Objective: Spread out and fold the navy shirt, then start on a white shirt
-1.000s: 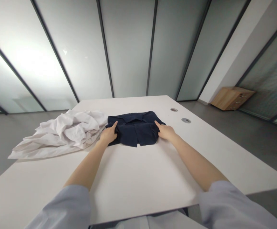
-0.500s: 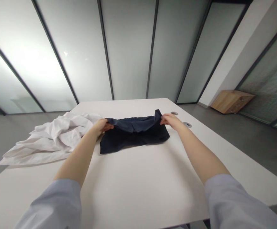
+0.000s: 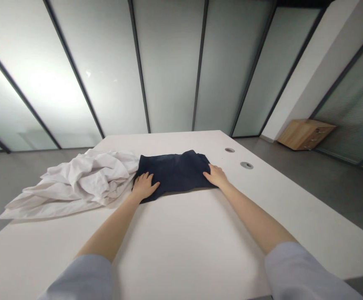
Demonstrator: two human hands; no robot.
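A dark navy piece of folded cloth, whose kind of garment I cannot tell, lies on the white table. Its near edge runs roughly level, and the far right corner is slightly bunched. My left hand rests palm down on its near left part, fingers spread. On the near right edge lies my right hand, its thumb and fingers apart and touching the fabric. A crumpled white cloth sits just left of the navy one, against its left side.
Two round cable holes, a far grommet and a nearer grommet, are set in the table's right side. Beyond stands a frosted glass wall. A wooden cabinet is on the floor at the right.
Both hands have let go of the raised far edge of the navy cloth, which now lies folded down. They have come nearer and lie flat on it.
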